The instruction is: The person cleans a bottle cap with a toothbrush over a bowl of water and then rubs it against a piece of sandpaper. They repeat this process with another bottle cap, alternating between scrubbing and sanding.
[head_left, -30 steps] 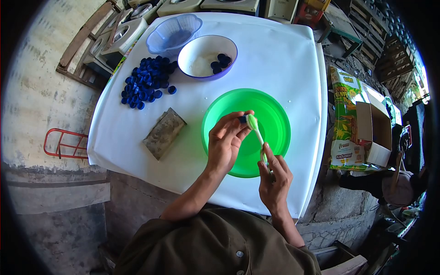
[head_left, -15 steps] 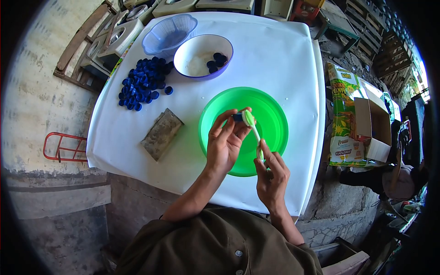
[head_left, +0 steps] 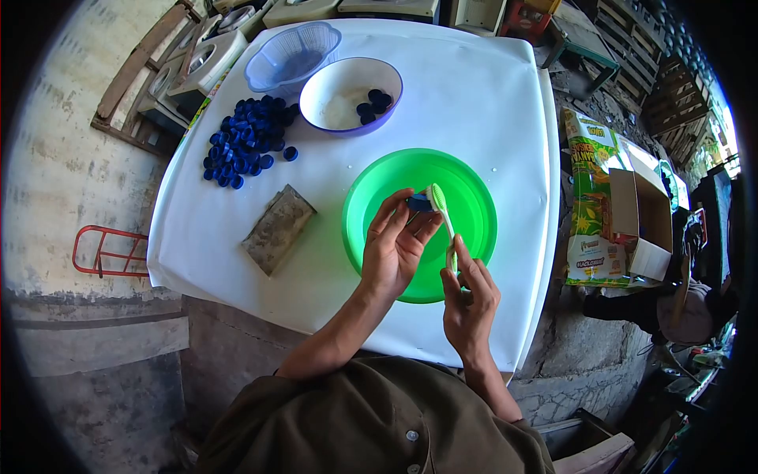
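Observation:
Over the green basin [head_left: 363,178], my left hand [head_left: 392,249] grips a blue bottle cap [head_left: 419,203] between its fingers. My right hand [head_left: 470,296] is closed on the handle of a green and white toothbrush [head_left: 440,199], whose head touches or nearly touches the cap's right side. A pile of blue caps [head_left: 245,142] lies at the left of the table. Several more caps [head_left: 373,107] sit in the white bowl with a purple outside [head_left: 320,99].
A translucent blue basket [head_left: 292,59] stands behind the bowl. A grey block [head_left: 279,231] lies left of the basin on the white-covered table [head_left: 466,87]. An open cardboard box [head_left: 654,217] is beyond the right edge. A red metal frame [head_left: 110,251] is at left.
The toothbrush head and the cap have shifted slightly to the right, and the cap shows more of its blue side. Both hands keep their hold.

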Tool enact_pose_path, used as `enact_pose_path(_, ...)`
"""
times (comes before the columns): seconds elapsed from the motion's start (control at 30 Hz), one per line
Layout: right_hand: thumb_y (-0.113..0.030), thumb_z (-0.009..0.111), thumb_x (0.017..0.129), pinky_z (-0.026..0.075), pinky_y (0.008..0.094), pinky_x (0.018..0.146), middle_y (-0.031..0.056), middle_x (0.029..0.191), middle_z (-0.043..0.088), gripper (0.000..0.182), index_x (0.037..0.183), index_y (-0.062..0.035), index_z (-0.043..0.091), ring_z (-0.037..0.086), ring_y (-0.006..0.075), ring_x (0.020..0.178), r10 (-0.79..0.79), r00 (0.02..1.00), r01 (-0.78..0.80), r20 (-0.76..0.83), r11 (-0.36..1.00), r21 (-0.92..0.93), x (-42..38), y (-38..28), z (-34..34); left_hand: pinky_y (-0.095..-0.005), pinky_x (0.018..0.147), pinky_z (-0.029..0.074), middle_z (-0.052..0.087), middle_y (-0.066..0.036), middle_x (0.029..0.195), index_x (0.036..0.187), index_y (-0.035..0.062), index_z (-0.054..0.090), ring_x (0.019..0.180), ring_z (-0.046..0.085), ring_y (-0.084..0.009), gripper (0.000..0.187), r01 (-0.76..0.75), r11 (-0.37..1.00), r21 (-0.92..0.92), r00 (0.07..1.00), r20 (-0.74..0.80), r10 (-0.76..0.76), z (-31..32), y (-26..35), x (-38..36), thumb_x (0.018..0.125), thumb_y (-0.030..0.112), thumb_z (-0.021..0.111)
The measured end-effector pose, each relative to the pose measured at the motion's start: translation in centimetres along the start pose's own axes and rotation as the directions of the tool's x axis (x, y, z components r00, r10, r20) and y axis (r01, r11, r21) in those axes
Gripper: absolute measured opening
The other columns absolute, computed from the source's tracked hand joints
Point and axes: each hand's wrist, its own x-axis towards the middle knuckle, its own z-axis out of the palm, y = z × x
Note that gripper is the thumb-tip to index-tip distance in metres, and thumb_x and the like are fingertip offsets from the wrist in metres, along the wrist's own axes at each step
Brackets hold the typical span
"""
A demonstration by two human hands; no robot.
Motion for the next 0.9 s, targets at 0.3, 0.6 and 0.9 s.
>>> enact_pose_path(0.3, 0.008, 0.068, 0.085, 0.046, 0.0315, 0.059, 0.0132, 0.081, 0.062, 0.053, 0.135, -0.0105, 0.063, 0.055, 0.0233, 0.062, 0.002, 1.0, -0.002, 0.012, 1.0, 0.028, -0.4, 0.0, 0.0, -0.0446, 0.107, 0.05, 0.055, -0.025, 0.133, 0.125, 0.0029, 0.054, 0.117, 0.061, -0.0339, 0.026, -0.09, 0.996, 0.02, 0.994, -0.06, 0.091, 0.1, 1.0, 0.5, 0.101, 0.012, 0.057)
enact_pose_path(0.6, 0.008, 0.068, 0.085, 0.048, 0.0321, 0.062, 0.0145, 0.09, 0.066, 0.053, 0.135, -0.0087, 0.063, 0.059, 0.0229, 0.066, -0.03, 0.999, 0.03, 0.027, 1.0, 0.001, -0.8, 0.4, -0.1, -0.0443, 0.103, 0.054, 0.056, -0.024, 0.133, 0.125, 0.0051, 0.056, 0.12, 0.06, -0.035, 0.024, -0.125, 0.992, 0.023, 0.992, -0.011, 0.125, -0.2, 1.6, 0.5, 0.102, 0.01, 0.054)
enact_pose_path(0.9, 0.007, 0.067, 0.086, 0.049, 0.0333, 0.063, 0.0144, 0.087, 0.065, 0.053, 0.135, -0.0096, 0.062, 0.06, 0.0251, 0.068, -0.011, 1.0, 0.011, 0.013, 1.0, -0.008, 0.1, 0.2, 0.5, -0.0439, 0.109, 0.049, 0.054, -0.024, 0.137, 0.131, 0.0021, 0.052, 0.121, 0.06, -0.0317, 0.033, -0.02, 0.997, 0.078, 0.999, -0.035, 0.023, 1.0, 0.7, -0.3, 0.101, 0.015, 0.057)
